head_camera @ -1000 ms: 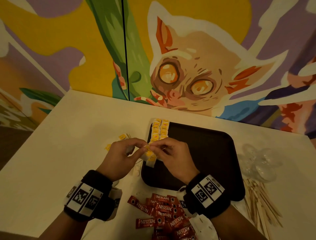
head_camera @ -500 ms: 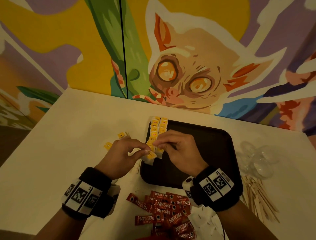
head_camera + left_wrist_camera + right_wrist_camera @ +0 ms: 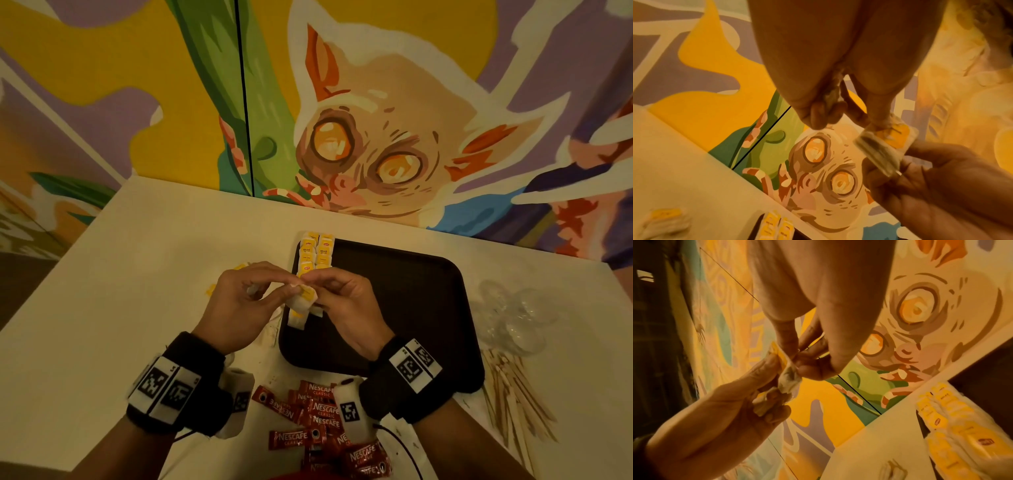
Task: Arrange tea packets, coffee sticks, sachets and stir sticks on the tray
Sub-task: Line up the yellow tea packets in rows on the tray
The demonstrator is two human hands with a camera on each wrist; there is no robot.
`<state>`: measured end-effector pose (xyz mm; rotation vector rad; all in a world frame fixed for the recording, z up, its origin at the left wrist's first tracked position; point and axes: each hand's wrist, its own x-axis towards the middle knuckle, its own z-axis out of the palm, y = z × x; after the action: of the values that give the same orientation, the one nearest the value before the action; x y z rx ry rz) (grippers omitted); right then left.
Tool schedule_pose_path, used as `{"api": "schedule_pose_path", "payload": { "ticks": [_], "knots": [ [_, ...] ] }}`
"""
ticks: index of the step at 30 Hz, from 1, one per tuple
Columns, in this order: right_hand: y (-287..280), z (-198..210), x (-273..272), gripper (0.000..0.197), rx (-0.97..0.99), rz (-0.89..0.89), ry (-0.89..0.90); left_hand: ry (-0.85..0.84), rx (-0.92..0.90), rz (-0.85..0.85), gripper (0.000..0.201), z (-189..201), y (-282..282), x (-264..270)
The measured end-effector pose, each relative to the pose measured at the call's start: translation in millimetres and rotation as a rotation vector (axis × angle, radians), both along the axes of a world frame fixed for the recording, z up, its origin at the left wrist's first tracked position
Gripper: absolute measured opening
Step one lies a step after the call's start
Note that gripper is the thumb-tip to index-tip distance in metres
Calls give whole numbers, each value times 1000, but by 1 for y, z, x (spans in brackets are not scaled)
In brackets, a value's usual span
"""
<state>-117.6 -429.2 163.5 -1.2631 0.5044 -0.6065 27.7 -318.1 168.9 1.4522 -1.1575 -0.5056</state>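
Both hands meet over the left edge of the black tray point(image 3: 411, 308). My left hand point(image 3: 291, 289) and right hand point(image 3: 317, 284) pinch one tea packet point(image 3: 305, 298), a white bag with a yellow tag, from opposite sides. In the left wrist view the tea packet point(image 3: 887, 146) hangs between my left thumb and the right hand point(image 3: 941, 186). The right wrist view shows the bag point(image 3: 789, 379) crumpled in the left fingers point(image 3: 764, 366). Two rows of yellow tea packets point(image 3: 317, 253) lie along the tray's left side. Red coffee sticks point(image 3: 318, 414) are heaped near the front edge.
Wooden stir sticks point(image 3: 513, 394) lie in a pile right of the tray, with clear plastic pieces point(image 3: 513, 318) behind them. Loose tea packets point(image 3: 239, 267) sit on the white table point(image 3: 102, 308) left of my hands. A painted wall stands behind the table.
Both hands have stayed together on the tea packet and drifted slightly farther from me, over the near end of the tea rows. The packet now hangs lower between the fingers.
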Motion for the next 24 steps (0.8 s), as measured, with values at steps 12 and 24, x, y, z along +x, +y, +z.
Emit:
{"api": "schedule_pose_path", "payload": {
  "ticks": [12,24],
  "knots": [
    [14,-18,-4,19,-63,39,201,51,21,283,9,-19,-4,-13],
    [-17,-92,-9,17,-209,-142,723,327,256,329,14,-45,5,-12]
  ]
}}
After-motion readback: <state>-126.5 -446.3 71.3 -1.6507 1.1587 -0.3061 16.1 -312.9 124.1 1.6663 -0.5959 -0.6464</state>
